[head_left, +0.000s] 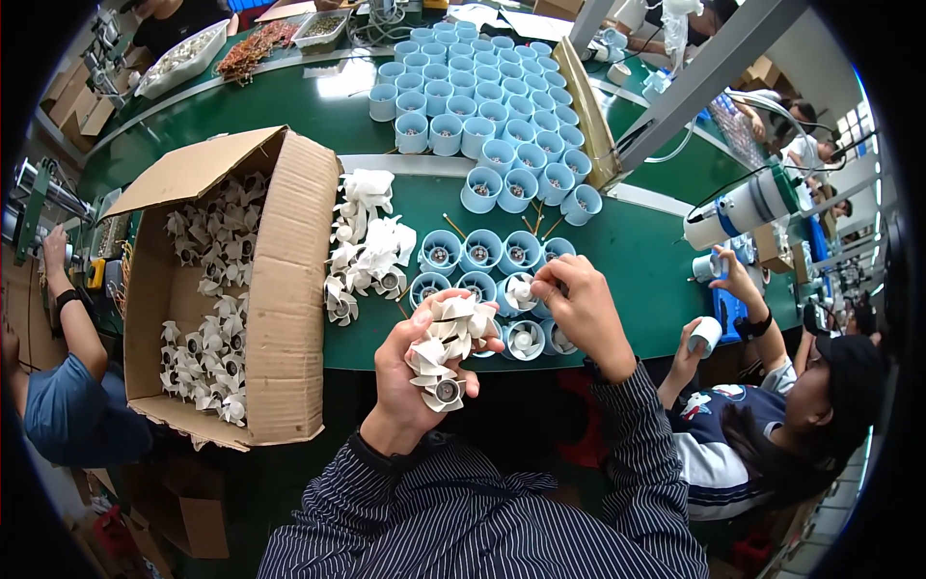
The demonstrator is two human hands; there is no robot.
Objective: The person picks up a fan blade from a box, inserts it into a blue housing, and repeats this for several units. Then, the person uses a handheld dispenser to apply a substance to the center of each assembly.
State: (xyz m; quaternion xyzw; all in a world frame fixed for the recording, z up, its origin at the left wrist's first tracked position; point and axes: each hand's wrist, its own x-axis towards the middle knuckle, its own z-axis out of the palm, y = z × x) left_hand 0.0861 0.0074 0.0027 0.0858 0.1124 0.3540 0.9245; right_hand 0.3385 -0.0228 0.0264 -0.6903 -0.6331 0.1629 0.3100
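My left hand [397,372] is closed around a cluster of white fan wheels [446,340], held in front of the near cups. With bent, pinched fingers, my right hand [584,304] reaches over the front rows, its fingertips at the edge of a white fan wheel [520,291] in the mouth of a light blue cup. How firmly they grip it is partly hidden. Another fan wheel [525,340] sits inside a front-row cup. Behind these, blue cups [441,248] stand upright and show round metal-coloured parts inside, without fan wheels.
An open cardboard box [294,289] with many fan wheels stands at the left, beside a loose white pile [371,241]. More blue cups [463,87] fill the green table's [289,116] back. A grey metal post [704,87] slants at the right. Co-workers sit on both sides.
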